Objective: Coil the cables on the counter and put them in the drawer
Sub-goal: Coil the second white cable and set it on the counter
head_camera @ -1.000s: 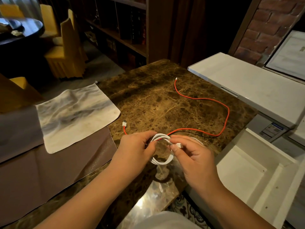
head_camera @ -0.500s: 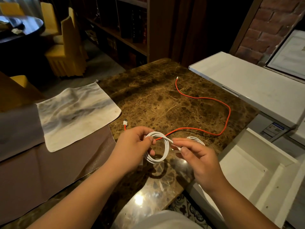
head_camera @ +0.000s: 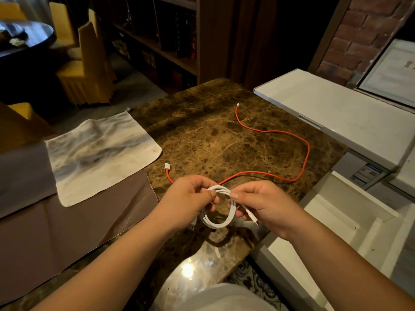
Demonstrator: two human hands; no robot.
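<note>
A white cable (head_camera: 219, 223) is wound into a small coil, held above the brown marble counter (head_camera: 202, 135). My left hand (head_camera: 190, 203) pinches the coil's top left; a plug end hangs below that hand. My right hand (head_camera: 267, 205) pinches the coil's top right and holds the other plug end along its fingers. A red cable (head_camera: 301, 142) lies uncoiled in a loose curve on the counter beyond my hands, one end near the cloth, the other toward the far side. The open white drawer (head_camera: 350, 223) is at the right, below counter level.
A grey-streaked white cloth (head_camera: 101, 151) lies on a brown leather mat (head_camera: 67, 232) at the left. A white appliance top (head_camera: 336, 113) borders the counter on the right. Bookshelves, yellow-covered chairs and a dark round table stand beyond the counter.
The last loose loop of the white cable has been drawn into the coil. Both hands have risen slightly and come closer together at the coil's top.
</note>
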